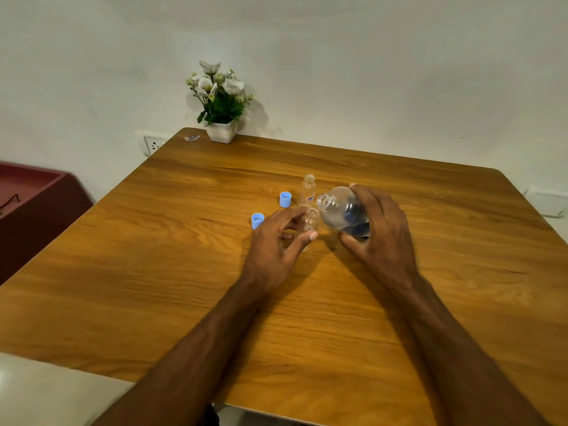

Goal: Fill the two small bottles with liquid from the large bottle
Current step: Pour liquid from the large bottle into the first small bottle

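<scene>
Near small bottle (311, 221) partly hidden behind left hand (276, 241), its fill level unclear, label (310, 198) on far bottle unreadable, possibly lettering

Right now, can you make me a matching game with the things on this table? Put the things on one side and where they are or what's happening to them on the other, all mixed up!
Things:
1. large bottle
2. far small bottle
3. near small bottle
4. flower pot

States:
A. stands at the table's back edge by the wall
B. tilted, gripped by the right hand
C. held by the left hand, open mouth up
D. stands alone, open, untouched

Pairs: 1-B, 2-D, 3-C, 4-A
</scene>
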